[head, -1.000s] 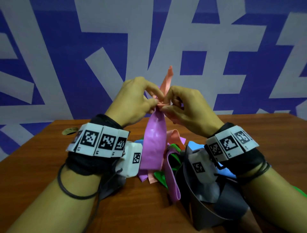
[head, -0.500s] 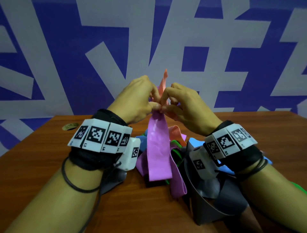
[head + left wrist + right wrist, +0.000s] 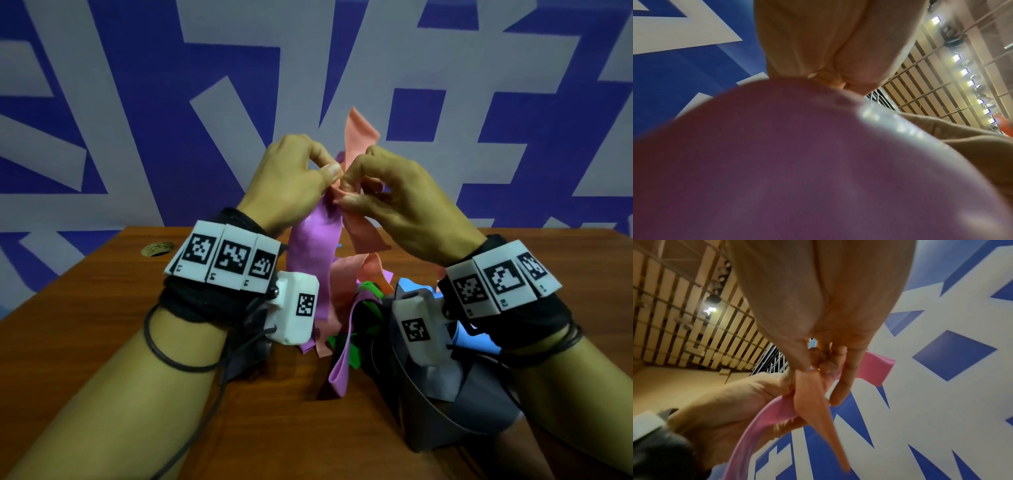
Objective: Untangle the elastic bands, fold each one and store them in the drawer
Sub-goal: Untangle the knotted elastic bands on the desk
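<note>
Left hand: the left hand (image 3: 294,174) is raised above the desk (image 3: 85,325), thumb and forefinger pinched on the purple band (image 3: 313,246) right at the knot.
Right hand: the right hand (image 3: 394,202) meets it fingertip to fingertip, fingers (image 3: 849,369) curled and pinching the salmon band (image 3: 359,137) where it crosses the purple one.
Knot: it sits between the two hands, well clear of the desk; the salmon tail stands up behind the knuckles, and the rest hangs down beside the purple strip.
What just changed: over the last second both hands have lifted the knot higher, and more of the salmon band now shows above and below the pinch, with a loose length trailing under the right palm. It reads to me as the knot starting to give.
Pile: the remaining bands (image 3: 363,329), green, blue, grey and more purple, lie heaped on the desk under the wrists, touching and overlapping.
Meaning for the task: I'd judge this the first untangling, early on; nothing is folded yet.
Drawer: no drawer shows in any view.
Other things: a small round brass-coloured fitting (image 3: 158,248) sits on the far left of the desk.
</note>
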Motion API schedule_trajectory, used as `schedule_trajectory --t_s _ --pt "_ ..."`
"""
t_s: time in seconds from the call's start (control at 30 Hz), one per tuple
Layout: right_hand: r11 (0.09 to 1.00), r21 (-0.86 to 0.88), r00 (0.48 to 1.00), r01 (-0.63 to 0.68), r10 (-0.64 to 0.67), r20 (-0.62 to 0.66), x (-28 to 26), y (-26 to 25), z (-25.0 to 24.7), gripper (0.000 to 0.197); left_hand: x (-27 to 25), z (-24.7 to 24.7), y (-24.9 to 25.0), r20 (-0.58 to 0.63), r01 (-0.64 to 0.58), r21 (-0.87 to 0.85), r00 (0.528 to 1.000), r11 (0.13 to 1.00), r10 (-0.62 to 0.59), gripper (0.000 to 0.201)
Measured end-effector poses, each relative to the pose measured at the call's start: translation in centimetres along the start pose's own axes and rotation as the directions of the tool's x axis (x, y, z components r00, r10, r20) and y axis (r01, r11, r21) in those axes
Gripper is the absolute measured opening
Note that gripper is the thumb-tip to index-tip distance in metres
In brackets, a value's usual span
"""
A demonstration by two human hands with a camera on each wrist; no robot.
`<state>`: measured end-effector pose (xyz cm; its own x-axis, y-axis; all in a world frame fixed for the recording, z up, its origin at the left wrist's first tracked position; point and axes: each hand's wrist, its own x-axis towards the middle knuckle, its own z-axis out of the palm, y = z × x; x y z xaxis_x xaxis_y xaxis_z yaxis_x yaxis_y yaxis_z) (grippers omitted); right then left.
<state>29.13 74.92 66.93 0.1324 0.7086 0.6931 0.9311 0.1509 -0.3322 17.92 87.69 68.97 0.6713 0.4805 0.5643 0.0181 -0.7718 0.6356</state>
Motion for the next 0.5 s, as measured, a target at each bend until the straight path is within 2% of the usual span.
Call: schedule_trajectory --t_s 0.23,0.37,0.5 --pt "0.996 0.082 0.987 -0.029 0.016 0.162 -0.2 0.1 -1.3 0.009 -0.1 0.4 -0.1 -0.009 -0.035 0.077 0.999 0.996 0.036 0.02" --pt "0.996 -0.023 0.989 -0.083 0.085 0.122 -0.5 0.8 -0.1 0.008 -0.2 -0.1 -0.4 0.129 -0.089 0.152 0.989 0.984 0.069 0.015" --pt "0.994 -0.056 0.993 -0.097 0.101 0.069 -0.5 1.3 0.5 0.01 -0.3 -0.1 -0.5 0.122 -0.148 0.232 0.985 0.961 0.122 0.007"
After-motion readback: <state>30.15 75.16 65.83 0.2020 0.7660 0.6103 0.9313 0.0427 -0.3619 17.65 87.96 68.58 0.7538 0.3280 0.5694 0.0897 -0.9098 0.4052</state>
